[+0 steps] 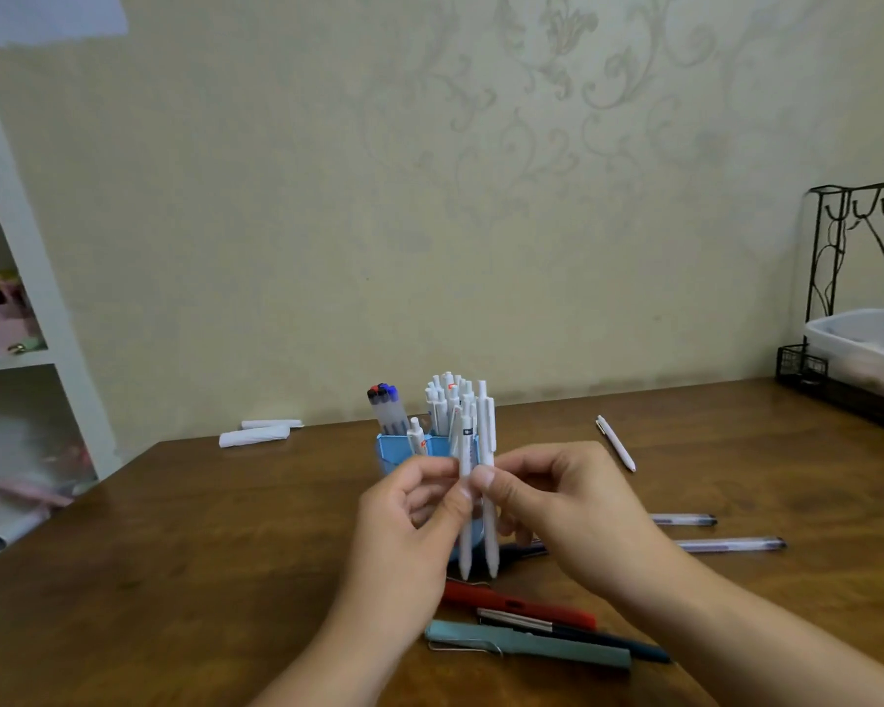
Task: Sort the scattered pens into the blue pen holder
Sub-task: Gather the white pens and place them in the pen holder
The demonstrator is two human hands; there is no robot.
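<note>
The blue pen holder [390, 454] stands mid-table, holding several white pens [447, 400] and capped clear pens [386, 408]. In front of it, my left hand [404, 523] and my right hand [562, 507] together pinch two white pens [490, 543] held upright, tips down. The holder's lower part is hidden behind my hands. Loose on the table lie a white pen [616, 443], two clear pens [685, 519] [731, 544], a red pen [519, 604], a dark pen [577, 634] and a teal pen [526, 644].
The brown wooden table [200, 553] runs to the wall. Two white rolls [256, 435] lie at the back left. A black wire rack with a white tray [858, 344] stands at the back right. A white shelf unit [26, 298] is on the left.
</note>
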